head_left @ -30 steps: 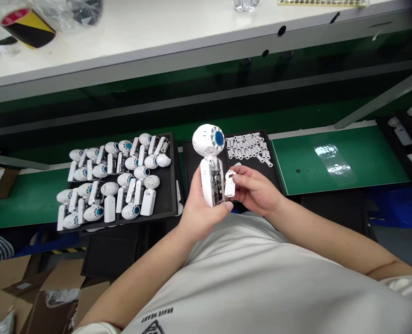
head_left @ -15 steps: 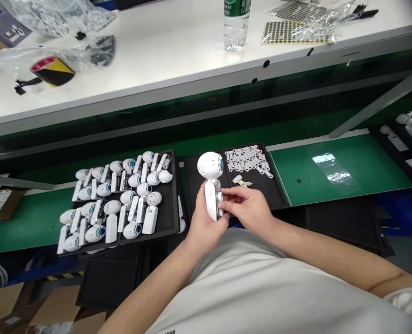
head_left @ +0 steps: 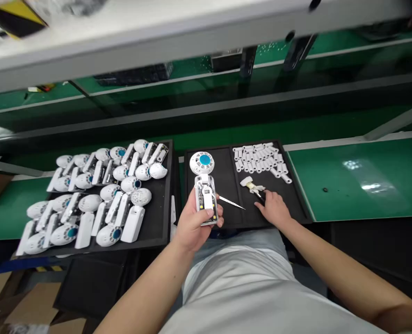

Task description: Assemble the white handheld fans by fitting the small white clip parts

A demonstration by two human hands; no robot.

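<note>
My left hand (head_left: 195, 222) is closed round the handle of a white hand-held fan (head_left: 205, 195). The fan stands upright over the black tray (head_left: 226, 215), its round head with a blue centre facing up and its circuit board showing in the open handle. My right hand (head_left: 274, 209) lies low on the same tray, fingers stretched forward. Its fingertips touch a small dark tool (head_left: 259, 196) beside a cream-coloured part (head_left: 251, 185). A thin white pointed tool (head_left: 231, 202) lies between the two hands.
A second black tray (head_left: 160, 204) to the left carries several white fans (head_left: 87, 195). A heap of small white covers (head_left: 261, 157) fills the right tray's far corner. Green bench surface (head_left: 358, 176) extends right, a white shelf (head_left: 157, 41) overhangs, and cardboard boxes (head_left: 25, 301) sit at lower left.
My right hand has left the fan handle and dropped onto the tray to the right. The fan has turned so its head faces up. The camera has tipped downward.
</note>
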